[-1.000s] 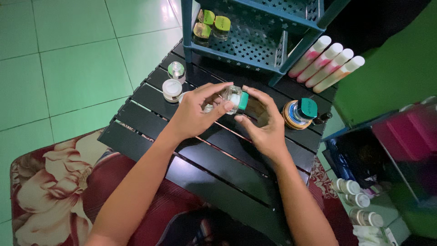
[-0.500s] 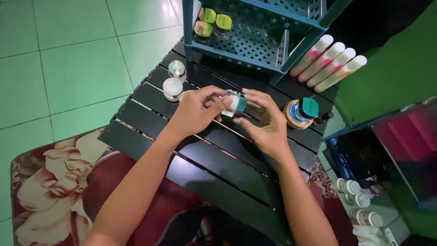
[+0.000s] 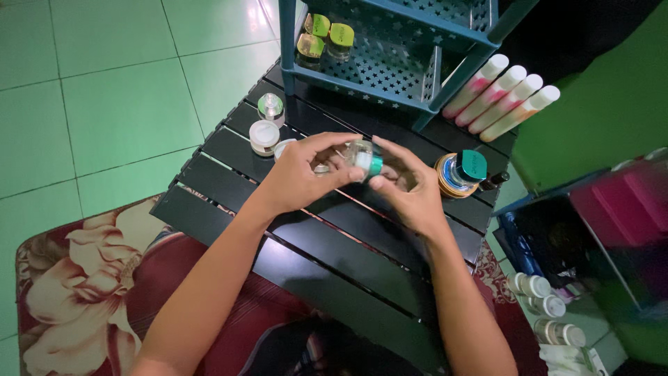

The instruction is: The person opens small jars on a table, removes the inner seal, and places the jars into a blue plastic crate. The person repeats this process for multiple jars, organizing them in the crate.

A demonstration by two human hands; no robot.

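Over a low black slatted table [image 3: 362, 257], both my hands hold one small clear glass jar with a teal lid [image 3: 364, 159], tipped on its side. My left hand [image 3: 303, 174] grips the glass body. My right hand [image 3: 407, 191] has its fingertips at the teal lid end. Just beyond my left hand stand a white-lidded jar [image 3: 264, 135] and a small clear jar with a green top [image 3: 271, 107]. To the right of my right hand sits a teal-capped bottle on a gold-rimmed dish [image 3: 460, 172].
A blue plastic rack [image 3: 390, 66] at the table's far edge holds several green-lidded jars [image 3: 327, 33]. Several pink and white tubes [image 3: 504, 97] lie at the far right. More bottles [image 3: 546, 306] stand on the right floor. A red floral mat [image 3: 83, 292] lies on green tiles.
The jar has shifted slightly in my hands, its teal lid now turned toward my right fingertips. Both hands stay over the same part of the table.
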